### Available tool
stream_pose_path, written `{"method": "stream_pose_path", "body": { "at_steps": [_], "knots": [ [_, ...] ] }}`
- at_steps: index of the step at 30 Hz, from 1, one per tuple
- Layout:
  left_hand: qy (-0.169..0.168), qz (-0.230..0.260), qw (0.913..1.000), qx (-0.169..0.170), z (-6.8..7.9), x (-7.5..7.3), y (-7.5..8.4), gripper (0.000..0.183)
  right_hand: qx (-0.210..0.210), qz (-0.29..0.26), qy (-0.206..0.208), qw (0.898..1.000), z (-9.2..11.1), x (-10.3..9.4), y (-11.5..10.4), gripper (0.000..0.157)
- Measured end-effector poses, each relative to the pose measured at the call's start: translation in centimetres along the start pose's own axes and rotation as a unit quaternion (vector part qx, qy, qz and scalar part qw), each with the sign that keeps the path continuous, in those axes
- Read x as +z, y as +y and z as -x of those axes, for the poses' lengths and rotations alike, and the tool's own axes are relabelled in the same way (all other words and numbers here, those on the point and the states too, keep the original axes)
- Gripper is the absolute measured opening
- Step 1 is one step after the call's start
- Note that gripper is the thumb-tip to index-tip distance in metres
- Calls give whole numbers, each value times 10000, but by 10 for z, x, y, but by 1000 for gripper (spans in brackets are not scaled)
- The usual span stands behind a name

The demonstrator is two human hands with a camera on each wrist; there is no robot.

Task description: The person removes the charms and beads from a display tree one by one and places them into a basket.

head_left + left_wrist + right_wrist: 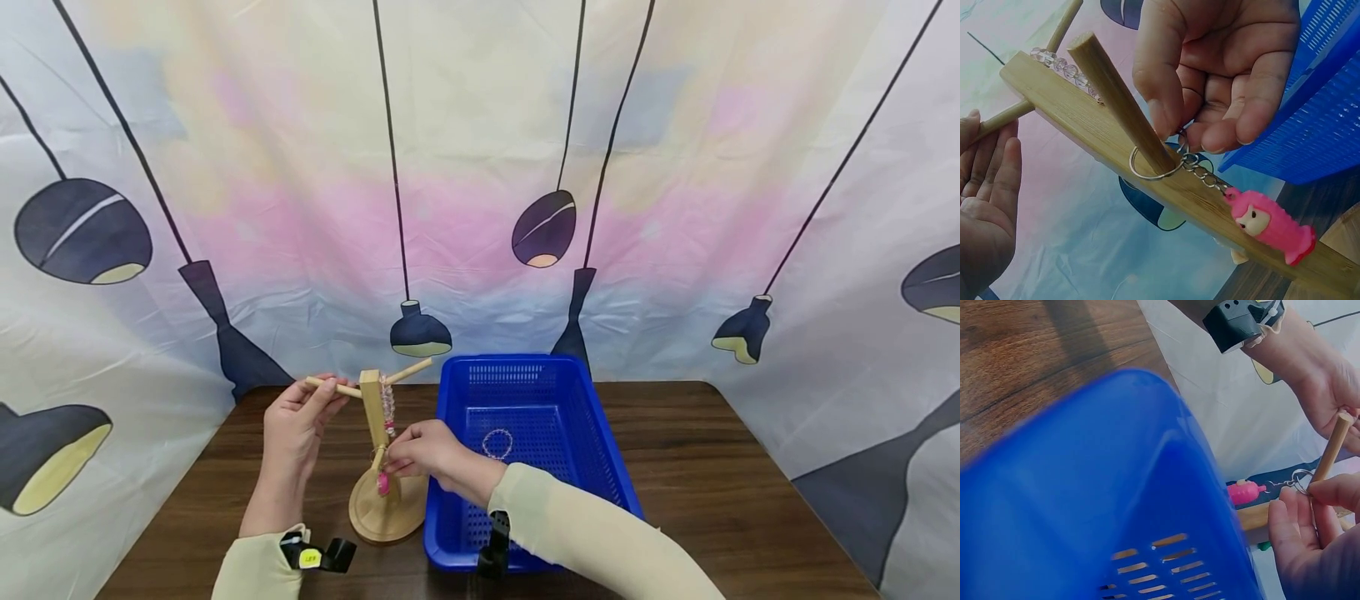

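Observation:
A wooden stand [372,406] with pegs and a round base stands beside the blue basket. My left hand [297,423] holds its upper left peg between thumb and fingers. Lower down, my right hand [429,450] pinches the metal part of a keychain [1272,225] with a pink figure. In the left wrist view the keychain's split ring [1141,175] encircles the lower peg [1116,94] near the post, and the figure dangles from a short chain. A clear beaded bracelet [387,404] hangs from the upper right peg.
The blue plastic basket [517,375] with slotted walls is right of the stand, under my right forearm. Another beaded bracelet [511,442] lies inside it. The dark wooden table [690,467] ends at a printed cloth backdrop [480,167].

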State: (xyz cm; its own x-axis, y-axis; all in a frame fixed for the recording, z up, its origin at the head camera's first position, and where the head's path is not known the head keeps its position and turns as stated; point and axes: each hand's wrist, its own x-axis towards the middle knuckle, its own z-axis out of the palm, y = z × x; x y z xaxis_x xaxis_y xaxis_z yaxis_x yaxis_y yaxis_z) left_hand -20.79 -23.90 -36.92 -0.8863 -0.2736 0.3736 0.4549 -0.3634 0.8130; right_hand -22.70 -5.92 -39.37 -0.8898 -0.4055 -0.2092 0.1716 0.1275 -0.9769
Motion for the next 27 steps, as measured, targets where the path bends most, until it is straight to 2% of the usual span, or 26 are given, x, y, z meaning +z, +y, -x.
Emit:
{"method": "stream_pose_path", "body": {
  "at_steps": [18, 27],
  "knots": [
    [129, -73, 9999, -49, 0, 0, -2, 24, 73, 194, -111, 9997, 6, -1, -5, 8],
    [195, -159, 9997, -43, 0, 0, -1, 23, 33, 289, -363, 9989, 11, -4, -8, 6]
  ]
}}
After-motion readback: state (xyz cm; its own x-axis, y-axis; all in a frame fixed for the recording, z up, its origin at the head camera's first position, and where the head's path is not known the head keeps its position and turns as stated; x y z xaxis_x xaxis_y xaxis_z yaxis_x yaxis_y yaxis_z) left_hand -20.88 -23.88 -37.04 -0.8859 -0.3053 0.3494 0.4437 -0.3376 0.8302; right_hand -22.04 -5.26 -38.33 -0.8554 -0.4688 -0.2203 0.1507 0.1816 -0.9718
